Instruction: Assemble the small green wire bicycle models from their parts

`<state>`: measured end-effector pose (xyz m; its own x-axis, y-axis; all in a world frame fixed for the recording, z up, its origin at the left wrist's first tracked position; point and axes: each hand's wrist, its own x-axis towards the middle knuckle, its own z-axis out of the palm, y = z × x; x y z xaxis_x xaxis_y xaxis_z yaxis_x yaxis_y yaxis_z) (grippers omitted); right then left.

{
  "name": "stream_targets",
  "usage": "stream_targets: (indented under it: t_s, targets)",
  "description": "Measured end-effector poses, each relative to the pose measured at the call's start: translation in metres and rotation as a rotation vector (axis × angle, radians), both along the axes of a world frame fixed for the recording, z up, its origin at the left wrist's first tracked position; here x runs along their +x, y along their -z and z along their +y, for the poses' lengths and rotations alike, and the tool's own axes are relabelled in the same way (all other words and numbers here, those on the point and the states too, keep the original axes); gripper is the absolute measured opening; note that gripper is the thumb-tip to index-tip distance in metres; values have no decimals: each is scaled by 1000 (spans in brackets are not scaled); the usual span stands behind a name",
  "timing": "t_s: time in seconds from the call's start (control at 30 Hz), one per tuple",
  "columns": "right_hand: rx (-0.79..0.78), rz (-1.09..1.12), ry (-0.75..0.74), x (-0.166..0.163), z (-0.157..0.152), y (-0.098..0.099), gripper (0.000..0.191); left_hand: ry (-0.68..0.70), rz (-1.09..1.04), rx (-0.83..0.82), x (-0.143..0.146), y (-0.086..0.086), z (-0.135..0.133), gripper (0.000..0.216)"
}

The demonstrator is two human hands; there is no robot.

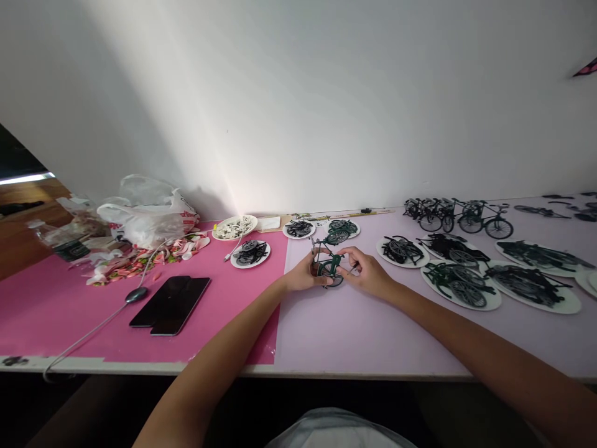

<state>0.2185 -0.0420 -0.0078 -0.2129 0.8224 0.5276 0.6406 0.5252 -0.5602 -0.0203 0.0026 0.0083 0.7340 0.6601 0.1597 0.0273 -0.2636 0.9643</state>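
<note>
A small dark green model bicycle (330,266) stands tilted between my two hands, just above the table. My left hand (302,274) is closed around its side near the lower wheel, the thumb along the wheel. From the other side, my right hand (369,272) pinches the bicycle's frame with thumb and forefinger. Something thin and dark shows by the right-hand fingers, too small to name. Behind the hands are a plate of green bicycle parts (355,228) and a plate of black parts (299,229).
Finished model bicycles (485,219) stand in a row at the back right, behind several plates of parts (459,286). To the left lie two dark phones or tablets (175,305), a cable with a mouse-like piece (137,295), pink petals (125,266) and a plastic bag (149,218).
</note>
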Motion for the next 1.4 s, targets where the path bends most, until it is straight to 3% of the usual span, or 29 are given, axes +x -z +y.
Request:
stream_targets:
  t_s: [0.53, 1.4]
  targets:
    - [106, 46, 76, -1, -3, -4, 26, -7, 29, -27, 1, -2, -1, 81]
    - [155, 40, 62, 0, -1, -3, 24, -26, 39, -17, 2, -5, -4, 79]
